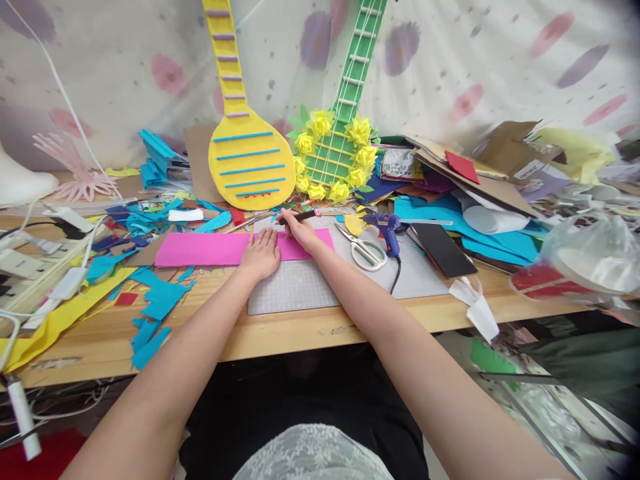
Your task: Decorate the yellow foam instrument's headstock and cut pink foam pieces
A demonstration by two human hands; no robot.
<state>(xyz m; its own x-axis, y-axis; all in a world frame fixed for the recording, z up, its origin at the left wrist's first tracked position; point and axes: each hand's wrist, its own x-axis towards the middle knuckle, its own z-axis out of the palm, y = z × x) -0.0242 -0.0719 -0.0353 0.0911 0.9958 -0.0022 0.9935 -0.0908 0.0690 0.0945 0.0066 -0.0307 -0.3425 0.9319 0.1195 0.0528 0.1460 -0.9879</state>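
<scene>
"White lace [313, 456] is nearest to you. Where is the pink strip [200, 249]?"

"On the bench [200, 320], crossing the left edge of the grey mat [295, 291]. My left hand [261, 255] rests on it, fingers stretched flat; my right hand [300, 233] has its fingers closed around a dark pen [304, 216], near the strip's far edge."

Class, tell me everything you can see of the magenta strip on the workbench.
The magenta strip is long, flat and roughly rectangular, plain and matte, perhaps paper or thin foam. It lies crosswise before the person, its left part over the wooden workbench, its right part over the grey mat. The left grip rests flat on it; the right grip, holding a slim dark tool, is at its far edge, contact unclear.
</scene>
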